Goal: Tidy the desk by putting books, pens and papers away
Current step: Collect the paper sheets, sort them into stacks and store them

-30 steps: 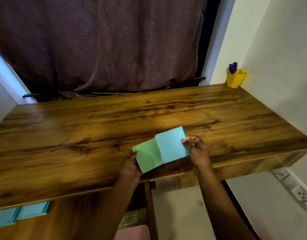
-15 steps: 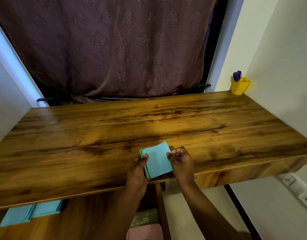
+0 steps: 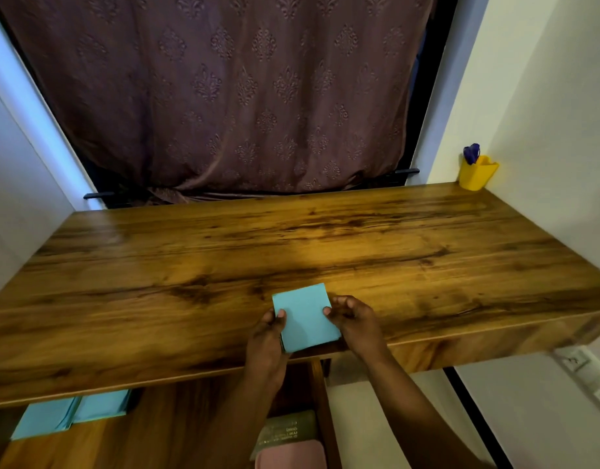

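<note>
Head view: left hand (image 3: 264,336) and right hand (image 3: 354,321) each pinch 1 blue paper stack (image 3: 305,316) on desk (image 3: 190,265).

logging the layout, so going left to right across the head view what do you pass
blue sheets under the desk → left hand → blue paper square → right hand → yellow pen cup

desk (image 3: 190,265): brown wood, smooth, a bit shiny | blue paper (image 3: 303,316) at 6 o'clock: thin, flat, not shiny | curtain (image 3: 224,96) at 12 o'clock: soft cloth, bumpy pattern | cup (image 3: 478,176) at 2 o'clock: yellow plastic, smooth
</note>
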`<move>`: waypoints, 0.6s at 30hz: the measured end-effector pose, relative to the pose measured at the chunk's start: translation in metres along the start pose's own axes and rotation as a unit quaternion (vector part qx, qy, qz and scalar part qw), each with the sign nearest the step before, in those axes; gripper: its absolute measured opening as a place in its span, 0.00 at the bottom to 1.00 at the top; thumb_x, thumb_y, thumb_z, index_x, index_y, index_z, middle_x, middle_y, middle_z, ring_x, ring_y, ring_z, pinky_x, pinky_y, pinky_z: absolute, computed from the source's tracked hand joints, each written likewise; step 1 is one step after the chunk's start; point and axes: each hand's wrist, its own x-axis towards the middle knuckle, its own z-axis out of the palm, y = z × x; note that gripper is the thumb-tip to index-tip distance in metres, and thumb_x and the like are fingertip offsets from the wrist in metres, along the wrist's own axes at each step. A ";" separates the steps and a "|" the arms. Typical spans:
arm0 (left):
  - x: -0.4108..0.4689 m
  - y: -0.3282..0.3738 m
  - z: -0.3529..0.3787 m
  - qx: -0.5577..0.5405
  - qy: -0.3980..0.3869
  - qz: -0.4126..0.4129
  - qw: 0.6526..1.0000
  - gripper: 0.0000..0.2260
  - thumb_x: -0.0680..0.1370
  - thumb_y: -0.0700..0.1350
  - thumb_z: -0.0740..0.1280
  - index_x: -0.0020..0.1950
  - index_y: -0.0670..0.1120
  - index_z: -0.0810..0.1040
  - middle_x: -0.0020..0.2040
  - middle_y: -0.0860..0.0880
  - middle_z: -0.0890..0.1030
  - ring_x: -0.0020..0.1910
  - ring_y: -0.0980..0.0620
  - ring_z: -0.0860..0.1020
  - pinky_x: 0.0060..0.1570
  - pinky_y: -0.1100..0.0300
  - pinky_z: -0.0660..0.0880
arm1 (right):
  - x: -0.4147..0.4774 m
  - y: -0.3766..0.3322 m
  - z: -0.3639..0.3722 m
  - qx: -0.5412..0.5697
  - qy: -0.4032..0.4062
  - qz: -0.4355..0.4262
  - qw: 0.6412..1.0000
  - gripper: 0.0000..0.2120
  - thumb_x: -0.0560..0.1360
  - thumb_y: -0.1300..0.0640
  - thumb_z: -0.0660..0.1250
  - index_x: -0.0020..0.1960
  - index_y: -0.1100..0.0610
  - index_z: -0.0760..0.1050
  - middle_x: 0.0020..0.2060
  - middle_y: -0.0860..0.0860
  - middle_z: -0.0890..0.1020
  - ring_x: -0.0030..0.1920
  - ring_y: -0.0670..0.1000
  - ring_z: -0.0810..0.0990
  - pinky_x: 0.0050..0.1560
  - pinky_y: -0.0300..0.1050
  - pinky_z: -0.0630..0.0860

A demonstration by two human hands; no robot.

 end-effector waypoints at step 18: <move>0.063 0.019 -0.058 0.633 0.004 0.247 0.734 0.15 0.80 0.53 0.59 0.62 0.49 0.77 0.48 0.47 0.83 0.44 0.51 0.80 0.46 0.53 0.77 | 0.033 0.000 0.019 -0.247 -0.016 -0.188 0.950 0.08 0.72 0.55 0.71 0.49 0.57 0.83 0.44 0.52 0.86 0.42 0.49 0.83 0.45 0.48 0.79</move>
